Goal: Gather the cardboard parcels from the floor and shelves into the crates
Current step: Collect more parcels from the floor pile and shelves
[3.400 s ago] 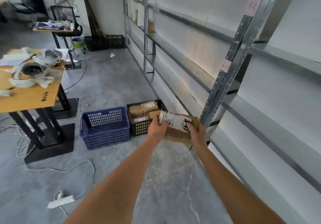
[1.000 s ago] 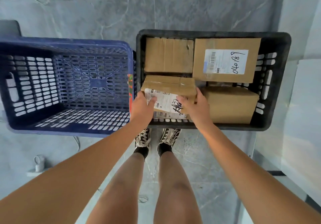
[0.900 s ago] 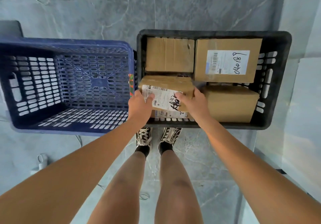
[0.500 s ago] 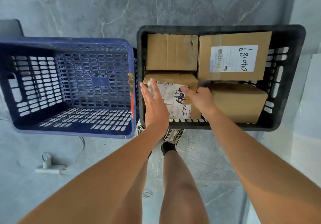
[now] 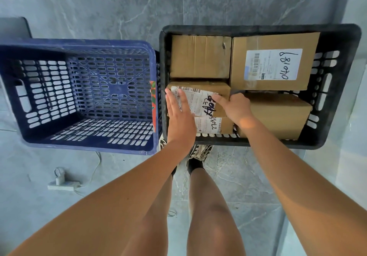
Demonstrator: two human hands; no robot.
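Note:
Several cardboard parcels fill the black crate (image 5: pixel 258 29). At its near left corner a parcel with a white label (image 5: pixel 200 101) lies on top of another labelled parcel (image 5: pixel 215 125). My left hand (image 5: pixel 179 116) rests flat on the label's left side, fingers straight. My right hand (image 5: pixel 235 107) grips the parcel's right edge, thumb on top and fingers curled down beside it. Behind it are a plain parcel (image 5: pixel 200 56) and a parcel marked 04018 (image 5: pixel 274 61). Another parcel (image 5: pixel 278 114) lies to the right. The blue crate (image 5: pixel 79 44) to the left holds nothing.
The two crates stand side by side on the grey tiled floor, touching. A white power strip with a plug (image 5: pixel 61 183) and its cable lie on the floor at the near left. My legs and shoes (image 5: pixel 199 151) are just in front of the black crate.
The labelled parcel has gone down into the black crate's near left corner. My left hand let go of its edge and now lies flat on it; the right hand still grips.

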